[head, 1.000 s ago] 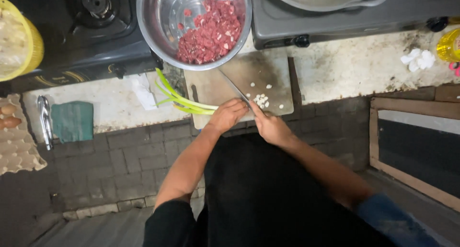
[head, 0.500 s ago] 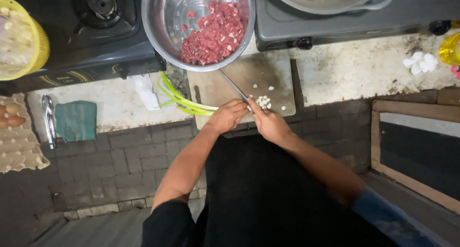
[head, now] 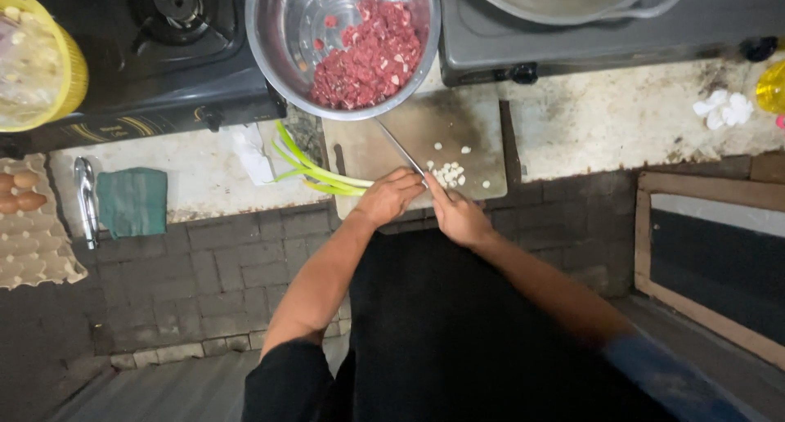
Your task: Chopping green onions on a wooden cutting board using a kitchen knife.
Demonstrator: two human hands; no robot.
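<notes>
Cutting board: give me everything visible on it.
The cutting board is a worn, stained tan rectangle, material unclear, lying flat at the counter's front edge. The steel bowl of chopped red meat overlaps its far side. Small white chopped pieces lie near its front right. Green onion stalks run onto it from the left, under the left hand. The right hand holds a knife angled across the board.
</notes>
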